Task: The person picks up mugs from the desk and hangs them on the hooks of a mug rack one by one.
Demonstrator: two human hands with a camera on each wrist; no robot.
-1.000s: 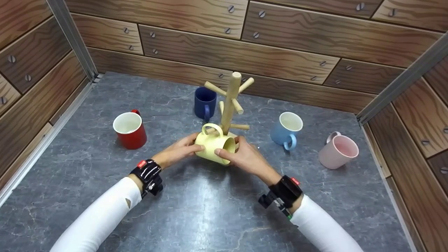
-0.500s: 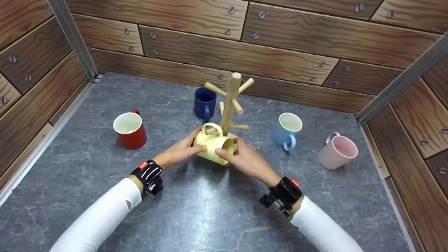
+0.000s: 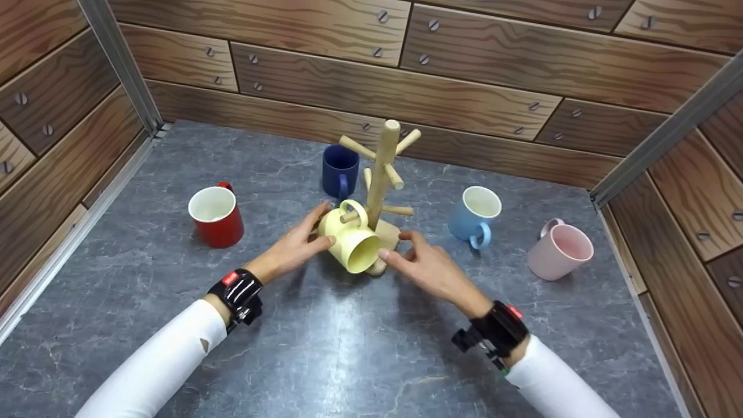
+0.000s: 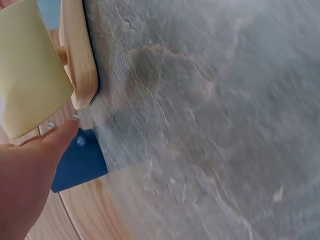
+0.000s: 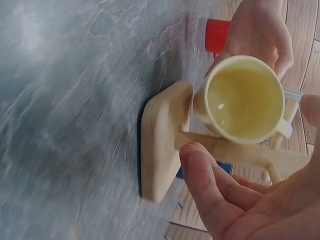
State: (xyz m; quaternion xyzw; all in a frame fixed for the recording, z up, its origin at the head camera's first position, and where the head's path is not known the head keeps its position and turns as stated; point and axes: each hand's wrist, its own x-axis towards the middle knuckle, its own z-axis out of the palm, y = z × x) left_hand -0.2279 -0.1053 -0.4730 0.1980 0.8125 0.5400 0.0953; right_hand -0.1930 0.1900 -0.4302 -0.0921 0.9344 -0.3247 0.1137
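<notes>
A pale yellow mug (image 3: 342, 235) hangs tilted by its handle on a lower peg of a wooden mug tree (image 3: 380, 186), its mouth toward the front right. My left hand (image 3: 293, 247) is at the mug's base end, fingers loosely spread; whether the thumb touches it is hard to tell. My right hand (image 3: 432, 270) is just right of the mug's rim, with thumb and fingers apart and nothing between them. In the right wrist view, the mug's inside (image 5: 245, 102) faces the camera and the tree's base (image 5: 162, 140) stands on the table.
A navy mug (image 3: 336, 174) stands behind the tree at left. Off to the left is a red mug (image 3: 220, 229). A light blue mug (image 3: 464, 220) and a pink mug (image 3: 548, 258) stand at right. Wood-patterned walls (image 3: 313, 69) enclose the grey table (image 3: 348, 360).
My right hand has let go of the mug and moved right. The mug has turned and sagged on the peg, its mouth now lower and more forward. My left hand has loosened and shifted slightly left.
</notes>
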